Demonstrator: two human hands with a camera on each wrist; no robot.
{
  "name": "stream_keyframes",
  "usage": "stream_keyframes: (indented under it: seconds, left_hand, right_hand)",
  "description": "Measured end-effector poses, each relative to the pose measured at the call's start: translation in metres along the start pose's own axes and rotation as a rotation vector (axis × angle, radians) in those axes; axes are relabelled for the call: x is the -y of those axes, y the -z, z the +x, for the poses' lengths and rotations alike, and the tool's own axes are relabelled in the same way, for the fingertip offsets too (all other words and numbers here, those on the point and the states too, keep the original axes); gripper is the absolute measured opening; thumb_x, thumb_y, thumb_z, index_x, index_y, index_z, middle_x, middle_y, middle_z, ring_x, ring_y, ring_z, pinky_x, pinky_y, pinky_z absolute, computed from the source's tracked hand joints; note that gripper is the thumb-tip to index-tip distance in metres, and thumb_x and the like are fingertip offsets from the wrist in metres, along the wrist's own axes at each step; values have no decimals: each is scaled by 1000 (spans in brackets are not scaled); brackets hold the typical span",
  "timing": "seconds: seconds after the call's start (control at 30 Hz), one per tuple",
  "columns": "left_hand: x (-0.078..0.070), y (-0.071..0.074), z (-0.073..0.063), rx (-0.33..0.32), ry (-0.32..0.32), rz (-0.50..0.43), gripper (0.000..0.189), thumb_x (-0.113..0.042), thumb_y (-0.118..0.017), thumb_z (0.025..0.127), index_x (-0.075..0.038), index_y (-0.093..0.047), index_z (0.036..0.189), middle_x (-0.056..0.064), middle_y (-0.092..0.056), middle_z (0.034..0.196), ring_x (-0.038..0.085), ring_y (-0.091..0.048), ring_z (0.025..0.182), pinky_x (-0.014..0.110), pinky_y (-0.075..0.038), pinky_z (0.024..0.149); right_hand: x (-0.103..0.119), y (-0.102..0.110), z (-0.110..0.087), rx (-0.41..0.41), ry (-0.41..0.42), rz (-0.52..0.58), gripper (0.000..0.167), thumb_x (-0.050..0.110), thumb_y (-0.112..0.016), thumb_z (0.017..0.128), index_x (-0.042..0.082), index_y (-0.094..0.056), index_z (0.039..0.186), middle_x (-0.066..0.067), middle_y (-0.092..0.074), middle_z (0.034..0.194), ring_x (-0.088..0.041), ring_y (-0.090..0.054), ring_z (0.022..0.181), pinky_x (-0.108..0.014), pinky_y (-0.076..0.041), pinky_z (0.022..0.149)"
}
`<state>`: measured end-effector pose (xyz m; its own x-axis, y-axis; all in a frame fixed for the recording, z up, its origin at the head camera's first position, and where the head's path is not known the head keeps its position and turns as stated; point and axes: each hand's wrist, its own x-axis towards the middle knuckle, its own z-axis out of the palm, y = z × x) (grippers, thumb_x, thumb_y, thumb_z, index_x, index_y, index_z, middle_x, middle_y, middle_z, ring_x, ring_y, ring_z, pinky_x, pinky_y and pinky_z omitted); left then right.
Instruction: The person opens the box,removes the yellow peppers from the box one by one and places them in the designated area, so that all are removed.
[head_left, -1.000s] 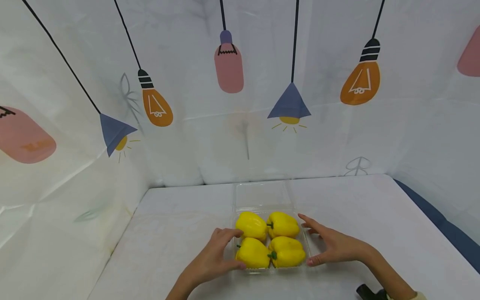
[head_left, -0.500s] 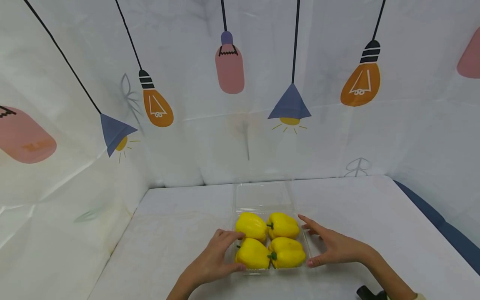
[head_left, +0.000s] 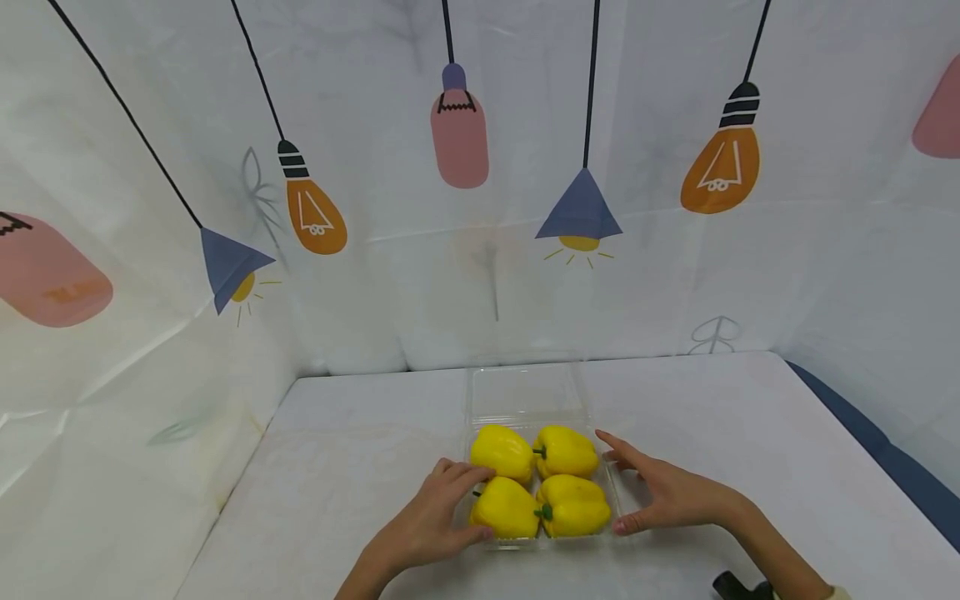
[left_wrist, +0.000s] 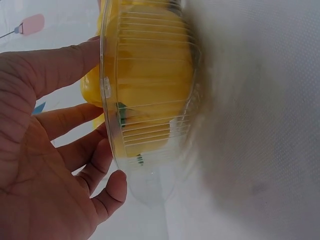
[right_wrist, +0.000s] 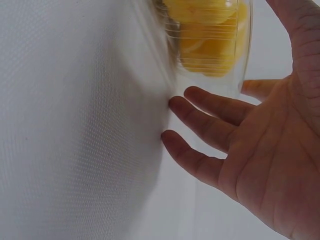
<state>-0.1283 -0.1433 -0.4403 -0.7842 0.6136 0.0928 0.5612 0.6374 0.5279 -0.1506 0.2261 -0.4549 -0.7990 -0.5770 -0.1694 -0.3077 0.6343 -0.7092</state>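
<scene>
Several yellow bell peppers (head_left: pixel 576 504) with green stems sit in two rows inside a clear plastic clamshell box (head_left: pixel 517 544). Its transparent lid (head_left: pixel 525 392) lies folded back on the far side. My left hand (head_left: pixel 427 525) is at the box's left side, thumb by the front-left pepper (head_left: pixel 505 508) and fingertips over the rim near the back-left pepper (head_left: pixel 501 452). In the left wrist view, these fingers are spread along the rim. On the opposite side my right hand (head_left: pixel 671 493) is spread, its thumb and index finger close to the box's right edge.
A white-covered table (head_left: pixel 360 433) bears the box. Behind it hangs a white curtain (head_left: pixel 420 292) printed with lamps and bulbs. Part of a dark object (head_left: pixel 738 586) shows by the right forearm, and blue fabric (head_left: pixel 862 417) lies past the table's right edge.
My left fingertips have shifted slightly to the right, further over the box's rim. The right hand, peppers and box look the same.
</scene>
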Motion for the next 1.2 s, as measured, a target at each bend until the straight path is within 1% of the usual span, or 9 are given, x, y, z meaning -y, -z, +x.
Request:
stream_keyframes:
  seconds: [0.17, 0.4, 0.63, 0.77, 0.93, 1.1, 1.2]
  left_hand:
    - [-1, 1, 1, -1, -26, 12, 58, -45, -68, 83, -23, -49, 133, -9, -51, 126, 9, -41, 107, 36, -43, 90]
    - [0, -1, 2, -38, -57, 30, 57, -46, -69, 81, -23, -52, 130, -9, -52, 123, 8, -43, 105, 33, -44, 88]
    - [0, -3, 4, -70, -15, 45, 59, -52, -72, 75, -25, -57, 125, -13, -54, 118, 5, -44, 101, 30, -45, 84]
    - [0, -2, 5, -77, -15, 68, 59, -54, -72, 74, -25, -58, 124, -14, -55, 117, 5, -46, 101, 30, -46, 84]
    - [0, -1, 4, -94, -34, 97, 59, -52, -73, 72, -24, -60, 122, -13, -56, 116, 5, -47, 100, 29, -47, 84]
    - [-1, -3, 5, -122, -72, 134, 60, -50, -74, 71, -22, -61, 121, -13, -56, 115, 4, -49, 98, 27, -47, 82]
    - [0, -4, 5, -139, -92, 139, 59, -48, -75, 70, -21, -61, 121, -12, -57, 115, 4, -49, 97, 25, -47, 81]
  right_hand:
    - [1, 1, 0, 1, 0, -4, 107, 47, -74, 76, 24, -3, 152, -13, -40, 142, -34, -44, 124, -57, -40, 94]
    - [0, 1, 0, 0, 1, -8, 108, 47, -74, 76, 24, -2, 152, -14, -40, 143, -35, -43, 125, -58, -39, 94]
    - [0, 1, 0, 3, 1, 0, 108, 47, -74, 76, 25, -1, 152, -14, -40, 143, -36, -42, 126, -60, -37, 95]
    - [0, 1, 0, 1, 3, -6, 108, 47, -74, 76, 24, -1, 152, -14, -41, 143, -35, -42, 126, -59, -38, 95]
    - [0, 0, 0, 2, 4, -3, 108, 47, -75, 75, 25, -2, 152, -14, -41, 142, -35, -42, 126, -60, -37, 95]
    - [-2, 0, 1, -1, 0, 0, 108, 47, -75, 75, 26, -2, 152, -13, -42, 142, -35, -42, 126, -60, -37, 95]
    - [-4, -1, 1, -4, 4, -9, 108, 47, -75, 75, 26, -2, 152, -14, -42, 142, -35, -43, 126, -60, -38, 95]
